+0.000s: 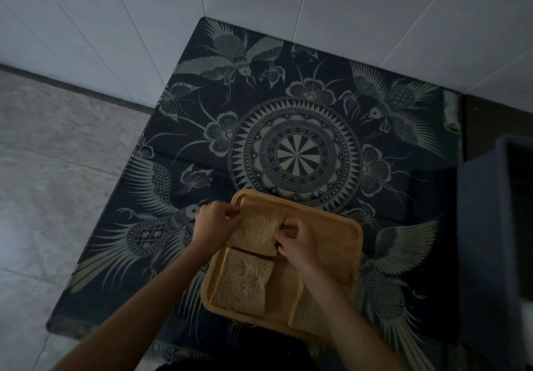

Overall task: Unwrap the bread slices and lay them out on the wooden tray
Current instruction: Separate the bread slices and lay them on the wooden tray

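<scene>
On a dark cloth (pixel 288 128) printed with pale birds, flowers and a round medallion lies a rounded-corner wooden tray (pixel 340 243) of smooth, light grain. Three square, coarse-crumbed bread slices sit in it: the far slice (pixel 256 233) pinched at its edges by the left hand (pixel 215 228) and right hand (pixel 298 243), the near slice (pixel 242 282) just beside it, a third slice (pixel 307 314) partly under the right forearm.

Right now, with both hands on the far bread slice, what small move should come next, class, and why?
Probably lower the far square brown bread slice flat onto the rectangular wooden tray and let go. The left hand and right hand pinch its opposite edges, it overlaps the near flat slice, and bare tray shows to its right.
</scene>
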A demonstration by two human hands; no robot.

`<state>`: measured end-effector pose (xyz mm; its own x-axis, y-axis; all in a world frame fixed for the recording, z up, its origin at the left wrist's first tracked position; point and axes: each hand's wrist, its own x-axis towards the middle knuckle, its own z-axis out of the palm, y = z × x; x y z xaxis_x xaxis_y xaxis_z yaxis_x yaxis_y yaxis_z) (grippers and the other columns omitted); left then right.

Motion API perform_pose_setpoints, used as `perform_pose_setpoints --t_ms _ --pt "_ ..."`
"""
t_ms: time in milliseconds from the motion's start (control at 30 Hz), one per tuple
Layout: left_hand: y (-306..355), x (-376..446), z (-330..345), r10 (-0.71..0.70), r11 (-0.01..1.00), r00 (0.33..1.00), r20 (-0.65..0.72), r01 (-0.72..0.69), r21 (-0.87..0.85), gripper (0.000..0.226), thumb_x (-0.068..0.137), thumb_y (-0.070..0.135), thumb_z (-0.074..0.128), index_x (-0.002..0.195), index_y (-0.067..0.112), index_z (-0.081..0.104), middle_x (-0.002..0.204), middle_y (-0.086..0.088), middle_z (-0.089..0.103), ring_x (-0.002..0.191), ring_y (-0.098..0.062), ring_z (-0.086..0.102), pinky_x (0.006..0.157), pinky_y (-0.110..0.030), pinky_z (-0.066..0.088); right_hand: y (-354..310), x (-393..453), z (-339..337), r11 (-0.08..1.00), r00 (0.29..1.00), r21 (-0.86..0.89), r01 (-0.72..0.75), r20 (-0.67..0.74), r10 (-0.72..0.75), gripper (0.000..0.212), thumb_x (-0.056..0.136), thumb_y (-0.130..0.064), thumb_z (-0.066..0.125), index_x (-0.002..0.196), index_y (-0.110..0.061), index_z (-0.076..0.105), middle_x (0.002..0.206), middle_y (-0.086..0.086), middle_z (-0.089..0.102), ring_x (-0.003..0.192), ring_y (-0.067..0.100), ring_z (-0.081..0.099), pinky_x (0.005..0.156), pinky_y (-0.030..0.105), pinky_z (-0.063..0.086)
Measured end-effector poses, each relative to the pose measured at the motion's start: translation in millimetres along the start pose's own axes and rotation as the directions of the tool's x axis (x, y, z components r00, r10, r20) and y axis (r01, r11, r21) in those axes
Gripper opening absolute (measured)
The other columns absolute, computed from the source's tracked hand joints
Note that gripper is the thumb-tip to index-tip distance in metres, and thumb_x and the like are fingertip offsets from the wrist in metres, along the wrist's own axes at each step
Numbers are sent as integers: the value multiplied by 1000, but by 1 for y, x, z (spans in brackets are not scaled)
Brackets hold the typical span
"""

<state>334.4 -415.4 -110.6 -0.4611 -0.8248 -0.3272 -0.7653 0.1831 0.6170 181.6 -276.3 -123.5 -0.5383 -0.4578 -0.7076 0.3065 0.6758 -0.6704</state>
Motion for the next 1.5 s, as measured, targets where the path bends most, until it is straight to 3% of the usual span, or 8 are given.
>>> perform_pose_setpoints --t_ms 167,300,533,733,833,1133,1367,1500 --pt "0 -1 -4 -15 999 1000 27 14 30 21 88 18 72 105 19 82 102 3 82 89 -8 74 64 -7 43 -1 -4 1 1000 1000 0 18 -8 -18 24 96 -10 72 115 -19 61 97 -3 67 83 7 67 70 26 61" --pt "3 -8 -10 34 999 999 30 -35 20 20 86 16 69 100 20 83 96 4 82 84 -8 74 70 -27 61 -4 -11 -4 999 1000 36 17 8 -17 23 95 -11 73 116 -15 63 101 1 68 89 13 69 81 34 63" --pt "16 -24 -20 110 992 993 -48 -107 60 27 88 29 70 114 25 77 102 7 81 89 -13 75 78 -36 61 -8 -33 -30 995 996 44 86 -25 -85 21 95 -22 73 114 -21 66 110 4 70 99 16 71 72 26 60" --pt "39 -49 -2 181 982 983 -34 -183 -53 42 85 23 75 127 20 69 104 4 79 80 -8 74 78 -35 63 5 -48 -71 990 988 14 142 -67 -141 17 93 -27 73 109 -25 68 111 5 72 100 19 71 78 32 62" --pt "51 -67 18 215 972 976 31 -211 -104 40 88 23 74 127 20 67 103 6 78 74 6 68 66 -14 54 20 -56 -95 989 980 -11 151 -130 -151 12 93 -26 71 100 -35 66 109 -1 71 98 15 71 89 42 63" --pt "57 -126 90 34 993 958 284 -1 -116 40 88 33 72 124 20 64 102 9 67 88 -3 63 67 -17 45 93 -90 -136 999 939 -35 26 -342 -36 21 91 -28 74 110 -21 70 104 -5 71 97 15 67 91 41 57" --pt "53 -148 120 -69 986 955 290 109 -123 27 87 30 73 109 14 72 99 -2 76 92 -17 71 84 -38 61 118 -102 -130 992 966 -122 -37 -257 4 20 92 -41 74 107 -28 73 102 -8 75 94 13 71 88 42 61" --pt "54 -149 122 -65 987 961 268 102 -127 25 90 29 72 110 14 75 101 -2 77 92 -15 72 78 -30 59 120 -102 -125 992 971 -129 -10 -239 -21 22 94 -33 73 111 -19 78 97 -5 79 85 10 73 82 38 63"
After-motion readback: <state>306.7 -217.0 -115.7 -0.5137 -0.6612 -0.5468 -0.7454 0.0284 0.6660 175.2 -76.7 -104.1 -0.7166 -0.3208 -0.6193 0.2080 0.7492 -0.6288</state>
